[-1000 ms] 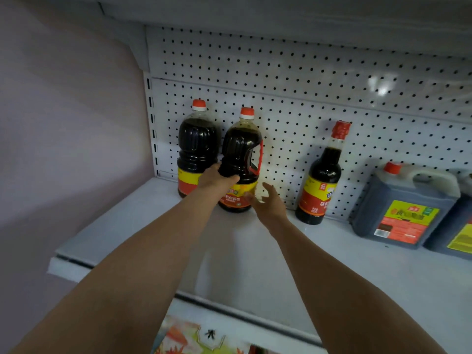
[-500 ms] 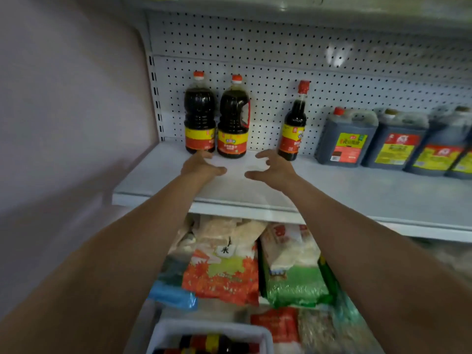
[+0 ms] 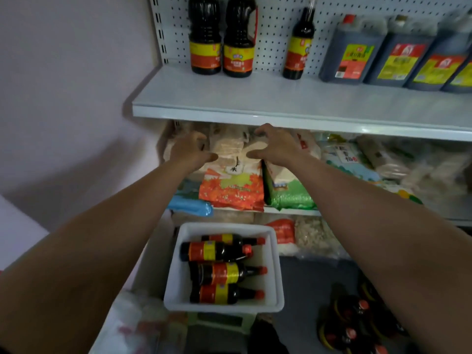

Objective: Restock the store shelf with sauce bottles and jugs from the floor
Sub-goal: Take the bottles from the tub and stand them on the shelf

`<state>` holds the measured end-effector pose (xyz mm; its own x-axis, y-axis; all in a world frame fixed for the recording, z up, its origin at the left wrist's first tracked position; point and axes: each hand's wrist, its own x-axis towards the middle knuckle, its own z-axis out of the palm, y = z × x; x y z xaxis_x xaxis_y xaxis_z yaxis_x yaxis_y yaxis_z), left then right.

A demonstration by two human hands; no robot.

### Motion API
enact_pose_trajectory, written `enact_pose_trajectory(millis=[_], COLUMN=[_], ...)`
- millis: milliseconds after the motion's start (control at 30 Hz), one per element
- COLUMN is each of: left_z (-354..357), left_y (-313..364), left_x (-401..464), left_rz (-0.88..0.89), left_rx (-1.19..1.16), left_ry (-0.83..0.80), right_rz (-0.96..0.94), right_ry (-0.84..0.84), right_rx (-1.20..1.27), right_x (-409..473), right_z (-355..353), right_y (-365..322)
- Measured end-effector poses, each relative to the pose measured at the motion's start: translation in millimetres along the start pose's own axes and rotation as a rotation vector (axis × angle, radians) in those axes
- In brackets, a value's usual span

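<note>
our left hand (image 3: 190,149) reaches forward at the end of a straight bare forearm, just below the front lip of the white shelf (image 3: 255,98), palm down with fingers loosely bent and the thumb out to the right; it grasps nothing. just beside it, our right hand (image 3: 277,144) hangs in a mirrored pose, fingers spread and lightly curved, thumb pointing left toward the other thumb, also released and carrying nothing. both hands hover in front of the bagged goods (image 3: 231,187) on the lower tier. on the shelf above, from the left, stand two large dark bottles (image 3: 222,39) touching side by side against the pegboard (image 3: 273,34), then a slim tall bottle (image 3: 298,47) standing apart, then a row of square dark jugs (image 3: 352,49) running out of view at the right. below our arms, a white bin (image 3: 278,267) holds four sauce bottles (image 3: 219,267) lying on their sides, red caps pointing right. further right, on the dark floor (image 3: 306,282), more red-capped jugs (image 3: 355,320) sit clustered in shadow, their details too dim to tell. a plain pale wall (image 3: 76,85) closes the left side.
</note>
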<state>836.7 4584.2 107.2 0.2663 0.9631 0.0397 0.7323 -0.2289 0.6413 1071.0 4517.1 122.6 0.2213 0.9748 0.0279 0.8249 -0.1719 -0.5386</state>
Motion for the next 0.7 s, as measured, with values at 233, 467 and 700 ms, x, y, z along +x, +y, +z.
enact_pose_trajectory(millis=[233, 467, 700], left_z=[51, 118, 179], left_y=[-48, -102, -139], left_x=[-35, -48, -47], left_rz=[-0.121, -0.274, -0.391], left_rx=[-0.074, -0.133, -0.132], left_ry=[-0.172, -0.289, -0.402], right_rz=[0.112, 0.327, 0.470], right_ry=[-0.128, -0.298, -0.426], right_rx=[-0.030, 0.110, 0.102], right_x=[-23, -36, -45], right_z=[70, 155, 217], right_y=[36, 89, 148])
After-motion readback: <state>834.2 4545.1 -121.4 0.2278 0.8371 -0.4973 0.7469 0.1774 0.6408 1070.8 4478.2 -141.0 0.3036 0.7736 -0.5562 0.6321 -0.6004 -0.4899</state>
